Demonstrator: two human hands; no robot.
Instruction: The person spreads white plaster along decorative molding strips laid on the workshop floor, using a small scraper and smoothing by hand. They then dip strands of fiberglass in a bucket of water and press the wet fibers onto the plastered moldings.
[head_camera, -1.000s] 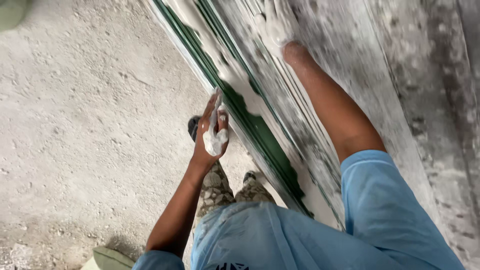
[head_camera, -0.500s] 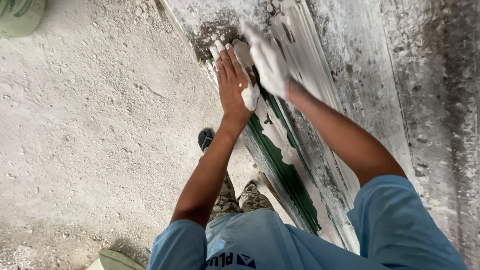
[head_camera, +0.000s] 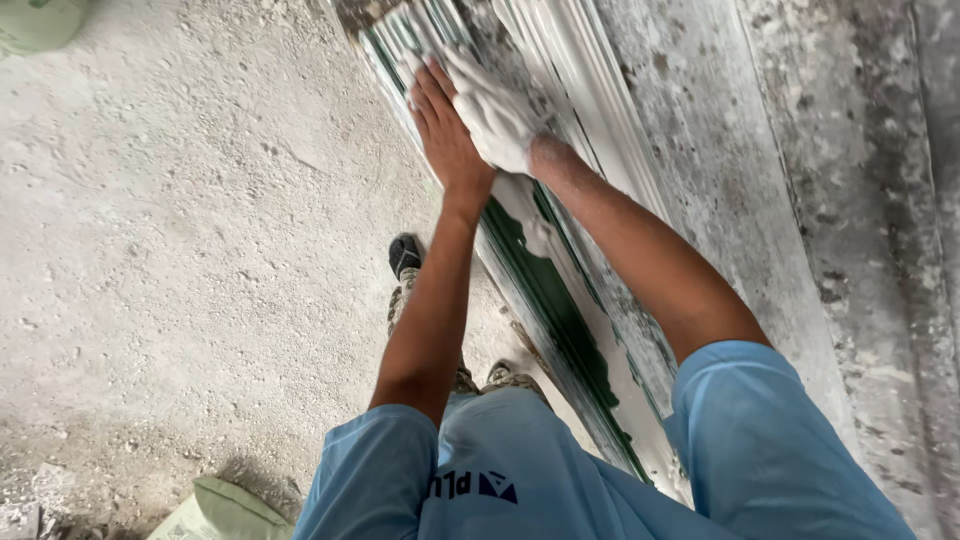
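Both your arms reach straight out ahead. Your left hand (head_camera: 445, 130) lies flat, fingers extended. Your right hand (head_camera: 495, 115), coated white, presses beside it, touching.

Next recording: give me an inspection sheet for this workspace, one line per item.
Surface: rough grey concrete floor, dusty.
Job's things: green-and-white ribbed moulding running along the plastered wall, smeared with white paste.
Clutter: pale green sack at bottom edge; green object at top left corner.
Grippers: left hand flat on the moulding; right hand, coated in white paste, pressed on the moulding beside it.
Cables: nothing seen.
Surroundings: person's shoes on the floor.
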